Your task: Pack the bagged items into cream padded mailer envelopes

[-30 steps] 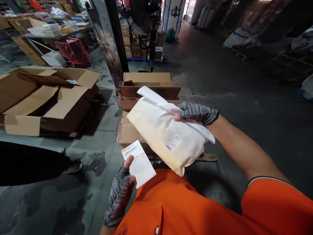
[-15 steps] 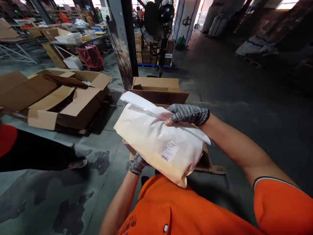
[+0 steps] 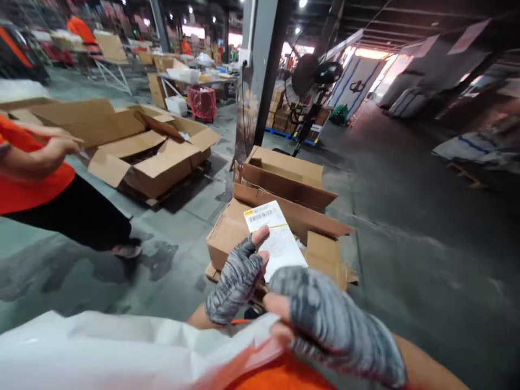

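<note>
My left hand (image 3: 238, 279), in a grey knit glove with bare fingertips, pinches a white label sheet (image 3: 276, 238) with a barcode and a yellow strip. My right hand (image 3: 325, 319), gloved the same way and slightly blurred, is closed on the edge of a white package (image 3: 101, 352), which spreads across the bottom left of the view, close to the camera. Beyond the label stands an open cardboard box (image 3: 227, 233) with its flaps raised.
At the left, a person in orange (image 3: 36, 173) stands by large open cartons (image 3: 162, 168). A steel pillar (image 3: 260, 81) rises behind the box, with a black fan (image 3: 306, 76) beside it. Wrapped sacks (image 3: 479, 149) lie at the right.
The white package has moved down and left, nearer the camera. My left hand has come up from beneath it, with the label sheet now showing. The view has tilted up, revealing more of the other person.
</note>
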A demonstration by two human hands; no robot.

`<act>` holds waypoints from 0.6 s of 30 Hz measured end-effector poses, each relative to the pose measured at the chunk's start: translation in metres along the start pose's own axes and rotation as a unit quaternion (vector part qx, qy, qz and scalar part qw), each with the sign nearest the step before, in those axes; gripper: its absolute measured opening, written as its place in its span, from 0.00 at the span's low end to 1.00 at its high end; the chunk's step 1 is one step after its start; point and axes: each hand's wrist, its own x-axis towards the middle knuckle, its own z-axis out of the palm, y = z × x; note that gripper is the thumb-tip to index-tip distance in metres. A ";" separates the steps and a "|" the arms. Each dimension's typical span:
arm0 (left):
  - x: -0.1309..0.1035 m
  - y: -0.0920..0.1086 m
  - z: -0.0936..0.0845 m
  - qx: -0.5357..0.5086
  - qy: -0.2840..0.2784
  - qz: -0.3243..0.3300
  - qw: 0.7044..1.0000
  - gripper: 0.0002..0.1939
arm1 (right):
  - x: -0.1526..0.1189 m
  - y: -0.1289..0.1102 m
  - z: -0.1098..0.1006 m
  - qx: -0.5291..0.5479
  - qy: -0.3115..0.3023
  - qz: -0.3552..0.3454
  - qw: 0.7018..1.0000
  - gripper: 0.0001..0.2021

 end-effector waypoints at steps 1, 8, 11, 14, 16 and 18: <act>-0.007 0.001 0.001 -0.012 -0.001 -0.015 1.000 0.37 | -0.012 0.010 -0.011 -0.014 0.039 0.012 0.999 0.12; -0.017 0.007 0.006 -0.088 -0.019 -0.086 0.992 0.40 | -0.038 0.039 -0.005 -0.093 0.056 0.021 0.994 0.07; -0.019 0.005 0.011 -0.142 0.002 -0.104 0.984 0.37 | -0.032 0.033 -0.005 -0.098 0.059 -0.007 0.993 0.12; -0.021 0.011 0.014 -0.159 -0.026 -0.146 0.976 0.43 | -0.026 0.036 -0.019 -0.095 0.103 0.049 0.989 0.11; -0.022 0.019 0.011 -0.098 -0.075 -0.146 0.982 0.44 | -0.020 0.045 -0.034 -0.014 0.112 0.180 0.977 0.09; -0.022 0.026 0.007 -0.006 -0.129 -0.120 0.984 0.35 | -0.013 0.058 -0.049 0.124 0.077 0.315 0.938 0.16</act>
